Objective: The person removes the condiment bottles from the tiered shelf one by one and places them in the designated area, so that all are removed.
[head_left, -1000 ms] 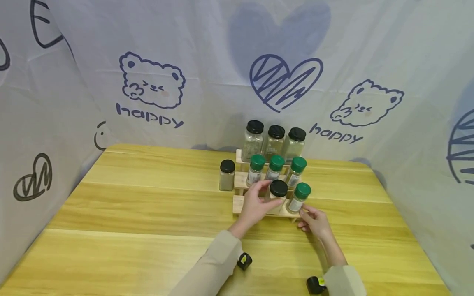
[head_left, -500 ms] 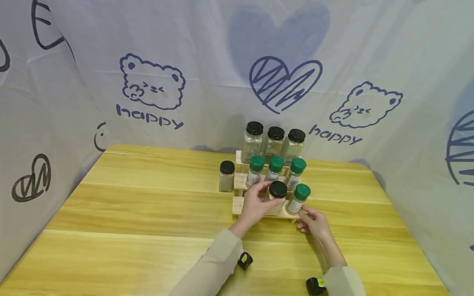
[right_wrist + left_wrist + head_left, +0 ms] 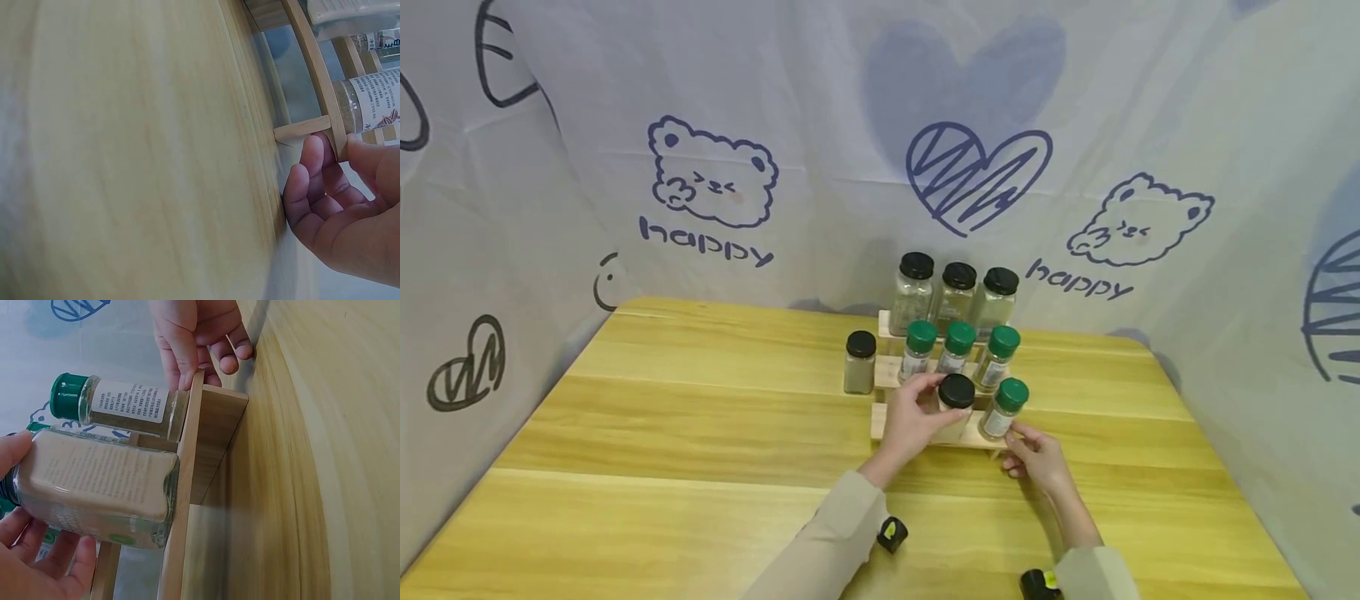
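Note:
My left hand point(image 3: 912, 421) grips a square glass spice jar point(image 3: 94, 481) with a black lid and pale powder inside. It stands on the front step of a three-step wooden spice rack point(image 3: 895, 423), its base right at the board in the left wrist view. To its right on that step is a green-lidded spice jar point(image 3: 1002, 412). My right hand point(image 3: 1037, 458) pinches the rack's right front end between thumb and fingers, beside that jar's base. The right wrist view shows the thumb point(image 3: 369, 156) above the board and fingers curled under it.
Three green-lidded jars point(image 3: 959, 337) fill the middle step, and three taller black-lidded jars point(image 3: 956, 304) the top one. Another black-lidded jar point(image 3: 860, 364) stands on the wooden table point(image 3: 700, 417) left of the rack. A printed cloth point(image 3: 820, 167) hangs behind.
My left hand has shifted slightly left with the black-lidded jar, widening its gap to the green-lidded jar. My right hand keeps its hold on the rack. The head view has tilted up slightly.

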`<state>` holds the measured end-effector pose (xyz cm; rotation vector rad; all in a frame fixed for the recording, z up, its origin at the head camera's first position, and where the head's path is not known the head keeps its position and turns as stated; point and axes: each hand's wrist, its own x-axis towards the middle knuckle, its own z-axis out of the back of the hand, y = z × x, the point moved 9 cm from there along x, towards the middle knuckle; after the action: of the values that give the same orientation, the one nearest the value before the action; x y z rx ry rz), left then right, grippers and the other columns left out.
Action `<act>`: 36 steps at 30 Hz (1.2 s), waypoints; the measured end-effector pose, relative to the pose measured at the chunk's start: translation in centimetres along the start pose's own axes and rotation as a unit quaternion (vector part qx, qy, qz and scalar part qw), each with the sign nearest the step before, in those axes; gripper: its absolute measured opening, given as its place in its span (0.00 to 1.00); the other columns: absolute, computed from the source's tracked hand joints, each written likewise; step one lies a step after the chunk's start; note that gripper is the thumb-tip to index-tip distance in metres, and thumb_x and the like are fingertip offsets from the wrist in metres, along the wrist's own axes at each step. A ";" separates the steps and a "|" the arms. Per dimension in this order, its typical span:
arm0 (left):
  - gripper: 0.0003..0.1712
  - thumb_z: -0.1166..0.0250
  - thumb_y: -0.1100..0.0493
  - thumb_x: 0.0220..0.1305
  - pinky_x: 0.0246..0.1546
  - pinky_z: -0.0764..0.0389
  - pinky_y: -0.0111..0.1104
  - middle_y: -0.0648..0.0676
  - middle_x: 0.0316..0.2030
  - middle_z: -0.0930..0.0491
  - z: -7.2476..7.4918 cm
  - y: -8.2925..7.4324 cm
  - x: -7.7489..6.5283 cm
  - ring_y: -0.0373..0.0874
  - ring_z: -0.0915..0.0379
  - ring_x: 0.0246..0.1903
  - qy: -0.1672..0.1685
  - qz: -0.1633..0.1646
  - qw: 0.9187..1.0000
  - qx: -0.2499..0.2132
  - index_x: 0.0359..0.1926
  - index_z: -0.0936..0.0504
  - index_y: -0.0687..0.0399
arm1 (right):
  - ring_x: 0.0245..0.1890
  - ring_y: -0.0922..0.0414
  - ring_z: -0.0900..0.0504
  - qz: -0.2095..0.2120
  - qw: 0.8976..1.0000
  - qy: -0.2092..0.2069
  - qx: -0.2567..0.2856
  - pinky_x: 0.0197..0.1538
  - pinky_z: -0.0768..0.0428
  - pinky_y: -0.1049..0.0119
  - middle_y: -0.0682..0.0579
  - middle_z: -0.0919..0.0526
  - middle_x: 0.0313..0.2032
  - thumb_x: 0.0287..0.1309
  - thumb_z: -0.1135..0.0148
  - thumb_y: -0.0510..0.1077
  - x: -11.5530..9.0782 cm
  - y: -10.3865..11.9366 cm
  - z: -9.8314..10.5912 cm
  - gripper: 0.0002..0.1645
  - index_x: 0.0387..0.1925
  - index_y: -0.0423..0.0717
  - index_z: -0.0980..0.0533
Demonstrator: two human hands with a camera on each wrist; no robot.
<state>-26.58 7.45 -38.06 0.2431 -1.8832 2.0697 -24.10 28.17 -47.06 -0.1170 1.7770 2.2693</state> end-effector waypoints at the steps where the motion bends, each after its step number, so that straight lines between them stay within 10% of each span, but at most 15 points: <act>1: 0.26 0.26 0.63 0.40 0.35 0.26 0.30 0.57 0.41 0.24 0.2 0.0 -0.1 0.46 0.30 0.38 -0.002 -0.003 1.000 0.002 0.44 0.21 0.64 | 0.17 0.61 0.24 -0.001 1.000 0.000 0.001 0.22 0.23 0.70 0.48 0.21 0.23 0.61 0.50 0.35 0.0 -0.1 0.0 0.25 0.57 0.26 0.40; 16: 0.24 0.29 0.72 0.39 0.34 0.25 0.46 0.65 0.39 0.24 2.6 -3.9 -1.2 0.55 0.30 0.35 -0.005 -0.004 1.000 -0.015 0.42 0.23 0.74 | 0.17 0.62 0.24 0.002 1.000 0.003 -0.002 0.22 0.23 0.70 0.51 0.21 0.22 0.62 0.51 0.35 0.0 -0.1 -0.1 0.25 0.57 0.25 0.41; 36: 0.25 0.25 0.63 0.37 0.33 0.23 0.42 0.58 0.39 0.22 6.6 -1.1 -0.9 0.48 0.30 0.34 -0.058 -0.016 0.998 0.026 0.42 0.20 0.64 | 0.17 0.62 0.24 0.000 1.000 0.004 -0.001 0.22 0.23 0.70 0.51 0.22 0.22 0.62 0.51 0.35 -0.1 -0.1 -0.1 0.25 0.57 0.25 0.41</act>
<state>-25.99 0.91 -36.57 0.4109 -1.8788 2.1274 -24.00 28.11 -47.10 -0.1265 1.7791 2.2739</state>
